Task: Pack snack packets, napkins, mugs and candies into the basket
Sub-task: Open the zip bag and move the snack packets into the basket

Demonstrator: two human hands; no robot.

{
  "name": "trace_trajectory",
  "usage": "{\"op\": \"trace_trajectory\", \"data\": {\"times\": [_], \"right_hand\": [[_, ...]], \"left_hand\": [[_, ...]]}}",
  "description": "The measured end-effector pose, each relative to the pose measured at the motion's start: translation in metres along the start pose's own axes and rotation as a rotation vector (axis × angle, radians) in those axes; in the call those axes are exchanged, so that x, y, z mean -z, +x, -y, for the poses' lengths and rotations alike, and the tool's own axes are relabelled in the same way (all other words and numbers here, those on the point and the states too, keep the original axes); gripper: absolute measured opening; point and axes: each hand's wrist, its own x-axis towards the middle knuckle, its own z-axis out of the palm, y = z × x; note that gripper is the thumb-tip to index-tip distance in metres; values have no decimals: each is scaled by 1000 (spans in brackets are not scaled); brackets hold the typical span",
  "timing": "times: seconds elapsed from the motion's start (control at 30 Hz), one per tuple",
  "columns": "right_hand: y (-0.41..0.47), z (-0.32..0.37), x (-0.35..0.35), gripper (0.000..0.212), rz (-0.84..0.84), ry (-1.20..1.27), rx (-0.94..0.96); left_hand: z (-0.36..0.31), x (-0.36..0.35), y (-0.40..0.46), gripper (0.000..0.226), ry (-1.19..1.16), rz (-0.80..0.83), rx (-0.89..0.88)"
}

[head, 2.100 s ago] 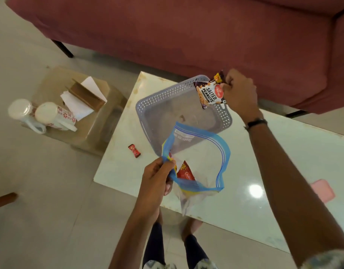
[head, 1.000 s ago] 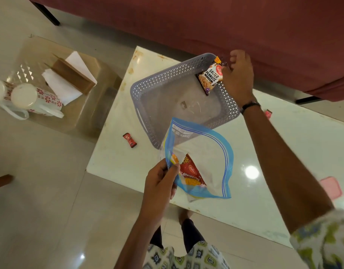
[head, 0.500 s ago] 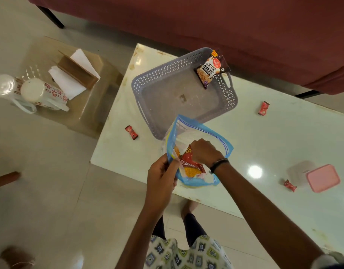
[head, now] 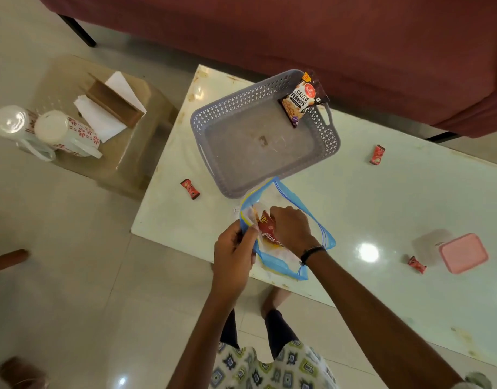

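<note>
A grey perforated basket (head: 213, 123) sits on the white table (head: 382, 209); a salted peanuts packet (head: 299, 101) leans in its far right corner. In front of the basket my left hand (head: 233, 252) pinches the rim of a clear zip bag with blue edges (head: 311, 230). My right hand (head: 290, 228) reaches inside the bag, fingers closed on a red snack packet (head: 265, 224). Three red candies lie on the table: one at the left (head: 190, 188), one at the right (head: 377, 154), one near the pink box (head: 416, 264).
Two floral mugs (head: 62, 133) and white napkins (head: 101, 119) with a brown holder rest on a low stool (head: 129, 158) to the left. A pink lidded box (head: 463, 252) lies at the table's right. A maroon sofa (head: 326, 29) stands behind the table.
My right hand let go of the peanuts packet in the basket, came back and went into the zip bag, closing on the red packet. My left hand kept hold of the bag.
</note>
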Motion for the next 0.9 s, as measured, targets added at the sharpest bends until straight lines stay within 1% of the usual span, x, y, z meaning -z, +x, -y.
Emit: {"op": "trace_trajectory", "data": {"times": [0.1,0.17,0.27,0.37,0.47,0.53,0.63,0.7,0.8,0.83,0.9], "right_hand": [[-21,4,32,21,-69,17,48],[-37,2,57,25,-92,88,55],[-63,-4,97,16,-108,278,84],[-84,-13,130,14,-132,509,153],[-91,-22,155,20,-250,667,222],[-89,-28,169,14,-340,750,253],[-78,-36,188,9,-502,888,246],[-64,-44,194,11,-622,864,213],[-30,-56,192,19,-737,693,94],[-15,-60,188,20,-746,630,61],[18,-68,173,21,-706,527,-6]], "left_hand": [[-4,3,2,29,-31,-17,0],[-5,4,4,29,-26,-20,0],[-5,3,5,32,-8,3,-4],[-6,0,5,32,-22,-16,-10],[-8,-2,8,29,-50,-37,-18],[-9,-5,11,31,-61,-44,-24],[-13,-9,18,32,-67,-49,-36],[-15,-12,22,33,-56,-44,-42],[-17,-15,25,31,-37,-44,-29],[-17,-16,25,31,-34,-44,-22],[-17,-19,26,31,-23,-45,-7]]}}
